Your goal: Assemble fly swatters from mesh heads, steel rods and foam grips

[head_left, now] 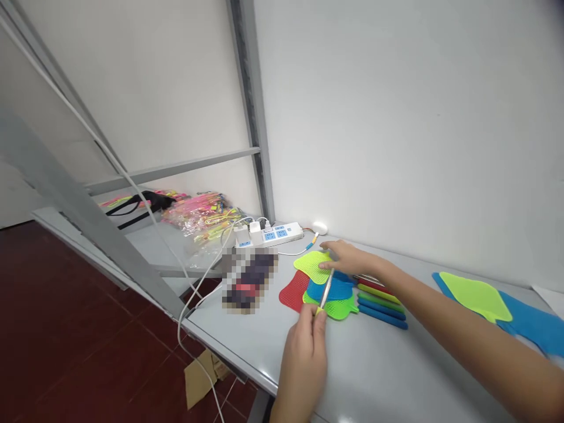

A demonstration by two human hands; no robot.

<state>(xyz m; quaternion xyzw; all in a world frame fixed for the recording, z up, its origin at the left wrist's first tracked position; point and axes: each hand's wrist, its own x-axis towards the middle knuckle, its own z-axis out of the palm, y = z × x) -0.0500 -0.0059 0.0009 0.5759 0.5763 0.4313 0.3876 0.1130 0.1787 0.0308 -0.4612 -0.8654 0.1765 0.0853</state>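
My left hand (306,346) is closed round the yellow end of a thin silvery rod (326,290), which points up and away over the pile. Beneath it lie overlapping perforated fly swatter heads: a yellow one (312,265), a red one (294,291), a blue one (326,289) and a green one (338,309). My right hand (348,257) reaches in from the right, its thumb and forefinger apart at the edge of the yellow head, the thumb close to the rod's far tip. Whether it touches either, I cannot tell. Coloured handle tubes (382,314) lie side by side just right of the heads.
A white power strip (282,234) with plugs and cables stands against the wall. Left of the pile is a pixelated dark object (251,281). Bagged colourful goods (200,211) lie beyond the grey frame post (253,106). More yellow and blue sheets (478,294) lie at right.
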